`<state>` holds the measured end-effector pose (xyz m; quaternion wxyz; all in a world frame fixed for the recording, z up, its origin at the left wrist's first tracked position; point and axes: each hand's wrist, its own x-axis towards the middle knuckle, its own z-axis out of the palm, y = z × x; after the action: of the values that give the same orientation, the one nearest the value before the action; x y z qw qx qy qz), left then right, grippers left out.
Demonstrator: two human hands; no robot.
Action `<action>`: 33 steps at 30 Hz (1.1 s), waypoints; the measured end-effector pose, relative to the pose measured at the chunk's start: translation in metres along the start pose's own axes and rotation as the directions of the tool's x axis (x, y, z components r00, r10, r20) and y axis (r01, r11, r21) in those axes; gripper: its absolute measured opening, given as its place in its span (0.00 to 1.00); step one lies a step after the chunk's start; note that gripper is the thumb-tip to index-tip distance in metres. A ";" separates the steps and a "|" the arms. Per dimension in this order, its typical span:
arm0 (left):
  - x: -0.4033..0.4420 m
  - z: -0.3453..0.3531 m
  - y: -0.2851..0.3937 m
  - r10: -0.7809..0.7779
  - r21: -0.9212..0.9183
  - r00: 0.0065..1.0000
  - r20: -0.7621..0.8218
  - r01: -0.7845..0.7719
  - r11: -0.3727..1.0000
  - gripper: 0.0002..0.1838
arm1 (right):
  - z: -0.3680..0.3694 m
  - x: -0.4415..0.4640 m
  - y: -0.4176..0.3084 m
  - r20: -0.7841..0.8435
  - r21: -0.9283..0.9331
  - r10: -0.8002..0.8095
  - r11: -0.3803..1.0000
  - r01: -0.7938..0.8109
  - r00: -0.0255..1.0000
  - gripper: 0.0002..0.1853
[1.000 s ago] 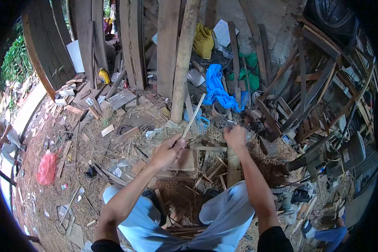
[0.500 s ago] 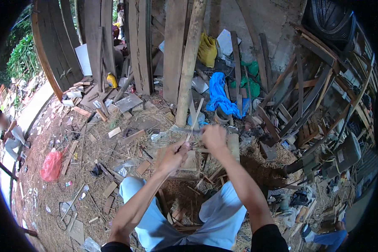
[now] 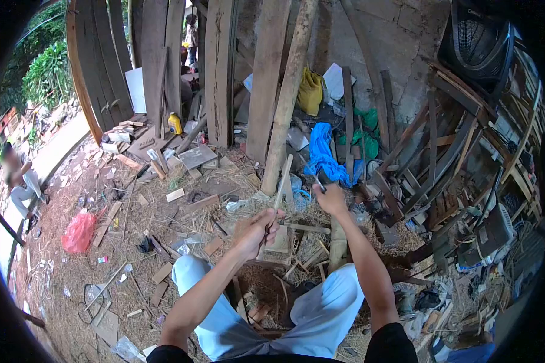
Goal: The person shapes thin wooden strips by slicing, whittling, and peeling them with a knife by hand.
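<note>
Left hand (image 3: 257,235) closed round thin stick (image 3: 283,183), stick tilted up in front. Right hand (image 3: 333,200), closed on dark tool (image 3: 322,188), has moved right; so tool now clear of stick.

The left hand (image 3: 256,235) is curled into a grip, its fingers (image 3: 272,231) bent inward on the side facing the right hand (image 3: 332,200), and the left wrist (image 3: 241,251) sits just behind them, with the bare left forearm (image 3: 207,292) slanting back and outward to the left. Farther forward than the left fingers and off to their right, apart from them, the right hand is also closed, its back turned upward. Behind its bent fingers the right wrist (image 3: 343,217) leads into the right forearm (image 3: 368,260), which angles back and outward to the right.
</note>
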<state>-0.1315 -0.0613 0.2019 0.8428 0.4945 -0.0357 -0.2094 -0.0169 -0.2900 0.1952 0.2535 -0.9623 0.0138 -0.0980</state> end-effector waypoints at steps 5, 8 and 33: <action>0.041 -0.011 -0.009 0.123 -0.208 0.991 -0.056 -0.132 0.969 0.13 | 0.017 -0.021 -0.040 0.192 0.571 -0.071 0.819 -0.053 0.979 0.24; 0.052 -0.021 -0.016 0.192 -0.071 0.977 -0.091 -0.198 0.978 0.13 | 0.017 -0.046 -0.055 0.238 0.702 -0.152 0.710 -0.062 0.959 0.21; 0.048 -0.060 -0.006 0.495 0.922 0.868 -0.049 -0.151 0.357 0.14 | 0.031 0.007 -0.035 -0.659 0.032 -0.394 0.836 0.547 0.641 0.21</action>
<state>-0.0738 -0.0329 0.1592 0.4660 0.8733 -0.1025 0.0983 -0.0051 -0.2446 0.1874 0.3080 -0.8064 -0.1666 -0.4766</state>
